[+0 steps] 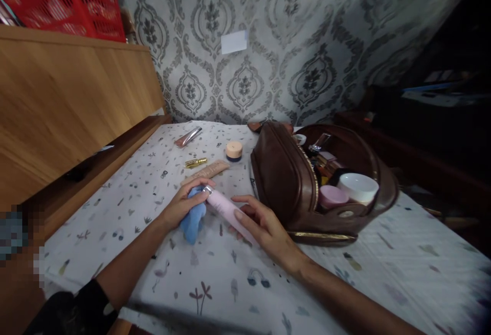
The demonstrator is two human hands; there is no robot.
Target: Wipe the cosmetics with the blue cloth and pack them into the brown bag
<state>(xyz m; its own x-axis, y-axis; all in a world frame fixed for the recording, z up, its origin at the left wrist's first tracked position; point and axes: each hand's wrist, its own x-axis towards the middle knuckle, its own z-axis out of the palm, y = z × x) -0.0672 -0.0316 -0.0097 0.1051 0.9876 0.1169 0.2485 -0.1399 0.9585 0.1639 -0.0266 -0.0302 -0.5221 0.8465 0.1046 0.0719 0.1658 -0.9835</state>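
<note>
Black sleeve [71, 308] nearest; left hand [180, 205] grips cloth [193, 226] and the tube [225, 209] by its silver end [207, 191], right hand [267, 226] holding its body above the table [217, 281]
Likely light, smooth, squeezable; best held mid-body

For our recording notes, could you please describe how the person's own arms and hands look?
The left hand and right hand are gloveless. A black fabric sleeve with a pale spot shows on the left arm; the visible right forearm is bare.
</note>
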